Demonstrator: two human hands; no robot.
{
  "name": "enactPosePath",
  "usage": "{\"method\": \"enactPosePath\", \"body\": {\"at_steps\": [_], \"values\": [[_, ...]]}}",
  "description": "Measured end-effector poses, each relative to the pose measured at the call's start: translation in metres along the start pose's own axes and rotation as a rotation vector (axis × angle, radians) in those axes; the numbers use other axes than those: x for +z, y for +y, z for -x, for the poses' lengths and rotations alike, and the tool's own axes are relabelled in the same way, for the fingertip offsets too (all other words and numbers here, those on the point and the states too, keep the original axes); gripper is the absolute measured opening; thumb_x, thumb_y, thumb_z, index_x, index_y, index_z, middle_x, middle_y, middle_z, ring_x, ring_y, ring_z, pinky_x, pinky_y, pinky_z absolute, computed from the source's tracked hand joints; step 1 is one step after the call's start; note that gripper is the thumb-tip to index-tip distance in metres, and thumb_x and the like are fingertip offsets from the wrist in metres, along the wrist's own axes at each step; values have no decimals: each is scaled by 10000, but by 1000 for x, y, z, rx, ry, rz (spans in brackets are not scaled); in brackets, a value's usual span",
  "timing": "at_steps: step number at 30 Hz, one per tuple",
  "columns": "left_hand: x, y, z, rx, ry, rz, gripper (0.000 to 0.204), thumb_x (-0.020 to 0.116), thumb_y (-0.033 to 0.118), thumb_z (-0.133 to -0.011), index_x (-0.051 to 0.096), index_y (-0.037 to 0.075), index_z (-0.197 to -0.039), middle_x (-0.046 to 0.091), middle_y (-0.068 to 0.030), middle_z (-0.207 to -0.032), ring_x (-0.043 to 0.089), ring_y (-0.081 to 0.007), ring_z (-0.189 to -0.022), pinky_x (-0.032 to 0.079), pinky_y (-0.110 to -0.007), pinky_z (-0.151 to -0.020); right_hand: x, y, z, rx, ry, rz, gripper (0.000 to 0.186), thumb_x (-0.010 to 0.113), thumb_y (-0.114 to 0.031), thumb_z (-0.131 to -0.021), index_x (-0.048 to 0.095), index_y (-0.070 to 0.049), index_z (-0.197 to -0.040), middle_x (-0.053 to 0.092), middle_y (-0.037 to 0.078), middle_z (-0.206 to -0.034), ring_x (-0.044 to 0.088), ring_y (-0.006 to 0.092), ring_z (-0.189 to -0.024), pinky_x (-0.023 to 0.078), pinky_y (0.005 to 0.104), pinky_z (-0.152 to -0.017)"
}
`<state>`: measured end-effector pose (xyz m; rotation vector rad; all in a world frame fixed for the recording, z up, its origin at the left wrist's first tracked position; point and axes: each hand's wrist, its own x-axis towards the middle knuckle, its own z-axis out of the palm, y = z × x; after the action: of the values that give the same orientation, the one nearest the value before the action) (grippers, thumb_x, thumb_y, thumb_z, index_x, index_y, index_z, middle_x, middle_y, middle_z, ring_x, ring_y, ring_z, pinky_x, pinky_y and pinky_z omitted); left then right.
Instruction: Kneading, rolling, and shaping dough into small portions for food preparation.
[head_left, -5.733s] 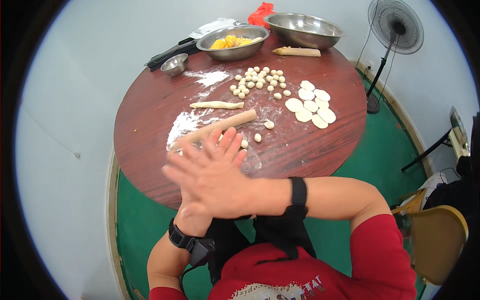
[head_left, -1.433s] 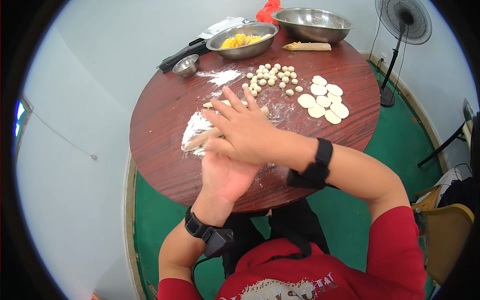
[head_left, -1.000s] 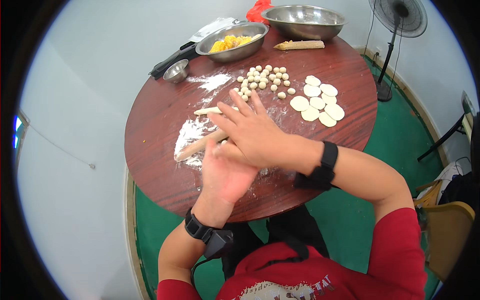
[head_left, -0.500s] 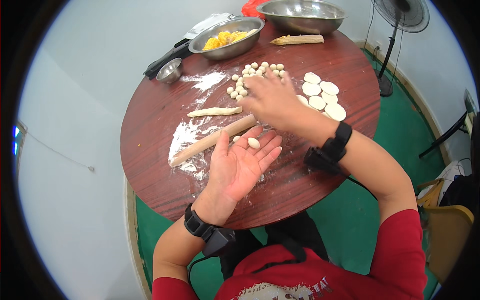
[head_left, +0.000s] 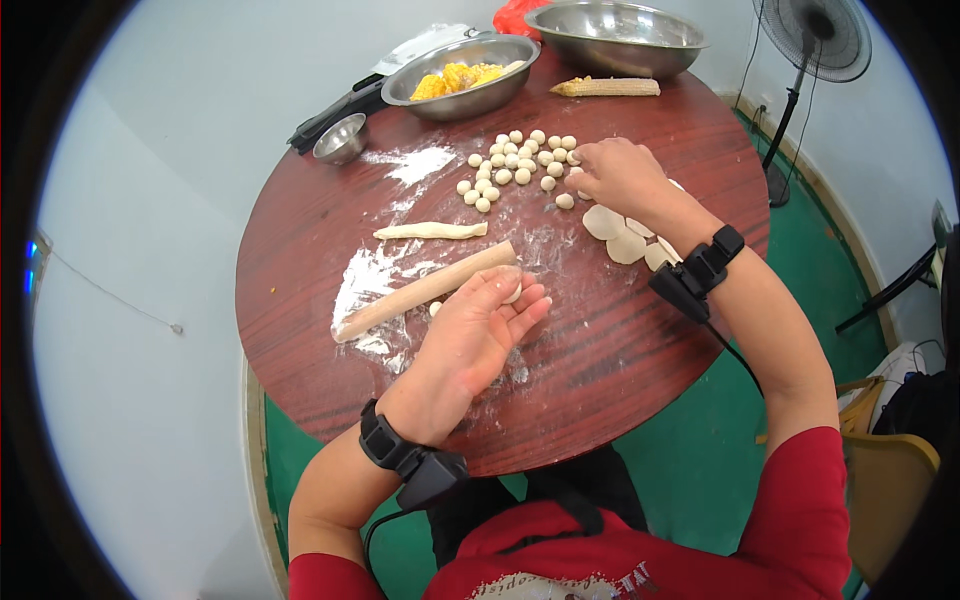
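My left hand point(head_left: 468, 335) is palm up with its fingers curled, pinching a small dough ball point(head_left: 514, 294) between thumb and fingers. Just beyond it, a wooden rolling pin point(head_left: 425, 290) lies slantwise on flour. Another dough ball point(head_left: 435, 309) rests beside the pin, close to that hand. My right hand point(head_left: 625, 175) reaches over the right edge of the dough-ball cluster point(head_left: 524, 153), its fingers bent and thumb apart from them. Partly under my right wrist lie flat round dough wrappers point(head_left: 626, 246). A dough strip point(head_left: 430, 231) is beyond the pin.
On the round wooden table point(head_left: 590, 370), a steel bowl of yellow food point(head_left: 400, 88), a large steel basin point(head_left: 610, 45), a small metal bowl point(head_left: 341, 140) and a corn cob point(head_left: 620, 88) stand toward the back. A fan point(head_left: 800, 75) is behind at right.
My left hand has curled its fingers and thumb around the dough ball that lay on its open fingers. My right hand has moved right, off the middle of the cluster to its right edge.
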<state>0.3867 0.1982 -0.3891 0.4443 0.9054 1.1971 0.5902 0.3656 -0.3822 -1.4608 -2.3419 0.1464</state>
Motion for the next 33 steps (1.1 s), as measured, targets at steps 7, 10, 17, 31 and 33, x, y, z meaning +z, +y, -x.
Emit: {"method": "enactPosePath", "body": {"at_steps": [7, 10, 17, 31, 33], "values": [[2, 9, -15, 41, -80, -422, 152, 538, 81, -972, 586, 27, -1105, 607, -71, -1010, 613, -153, -901, 549, -303, -837, 6, 6, -25, -68, -2, 236, 194, 669, -221, -831, 707, -115, -989, 711, 105, -960, 662, 313, -963, 513, 457, -802], [-2, 15, -24, 30, -125, -641, 151, 518, 105, -983, 603, 33, -1086, 607, -40, -995, 582, -104, -860, 522, -255, -769, 21, 2, -33, -211, -24, 343, 160, 639, -175, -844, 713, -137, -981, 702, 76, -965, 632, 277, -1008, 490, 429, -832], [10, 18, -26, 57, -72, -782, 213, 580, 190, -966, 639, 46, -1112, 607, 2, -968, 546, -82, -856, 466, -243, -764, 46, 4, -48, -298, 36, 427, 133, 615, -173, -856, 731, -146, -915, 684, 56, -986, 604, 253, -1017, 467, 394, -840], [3, 33, 1, 189, -109, -424, 309, 591, 177, -976, 543, 35, -1246, 621, -125, -1185, 609, -239, -1121, 514, -367, -928, -15, -52, 18, 20, -220, -945, 188, 707, -180, -863, 648, -27, -954, 651, 15, -866, 569, 74, -776, 466, 261, -654], [1, 34, 5, 209, -97, -379, 297, 580, 173, -982, 522, 23, -1232, 625, -139, -1142, 641, -244, -1052, 556, -368, -877, -20, -71, 38, -50, -349, -1118, 190, 703, -174, -871, 647, -22, -969, 657, 16, -877, 570, 68, -779, 451, 237, -640]]}}
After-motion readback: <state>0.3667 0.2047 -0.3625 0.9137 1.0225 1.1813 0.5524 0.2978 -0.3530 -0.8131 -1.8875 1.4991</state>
